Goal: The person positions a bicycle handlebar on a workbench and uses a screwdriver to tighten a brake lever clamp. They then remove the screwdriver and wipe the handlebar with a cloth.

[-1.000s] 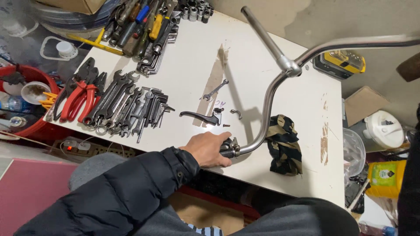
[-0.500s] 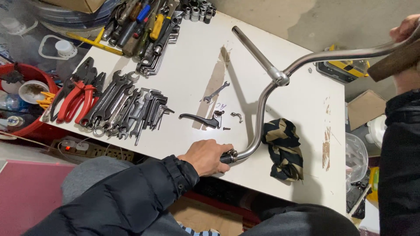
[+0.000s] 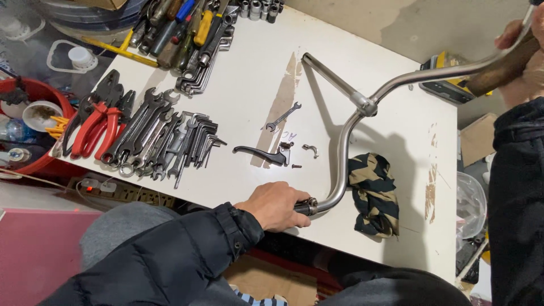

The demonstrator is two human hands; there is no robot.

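My left hand (image 3: 275,205) grips the near end of a chromed bicycle handlebar (image 3: 345,141) at the table's front edge. The bar curves up past its stem (image 3: 331,76) toward the upper right, where my right hand (image 3: 518,54) holds the far end with its brown grip (image 3: 498,68). On the white table (image 3: 249,68), just left of the bar, lie a black brake lever (image 3: 263,153), a small clamp piece (image 3: 309,149) and a small open-ended wrench (image 3: 282,116). A camouflage cloth (image 3: 374,192) lies right of the bar.
A fan of spanners and hex keys (image 3: 164,139) and red-handled pliers (image 3: 96,122) lie on the table's left. Screwdrivers (image 3: 175,25) and sockets (image 3: 258,8) fill the far edge. A red tub (image 3: 39,90) stands left of the table, a yellow-black device (image 3: 445,88) at the right.
The handlebar has swung, its near end staying in my left hand; my right hand has come into view gripping the far end. The view has shifted closer.
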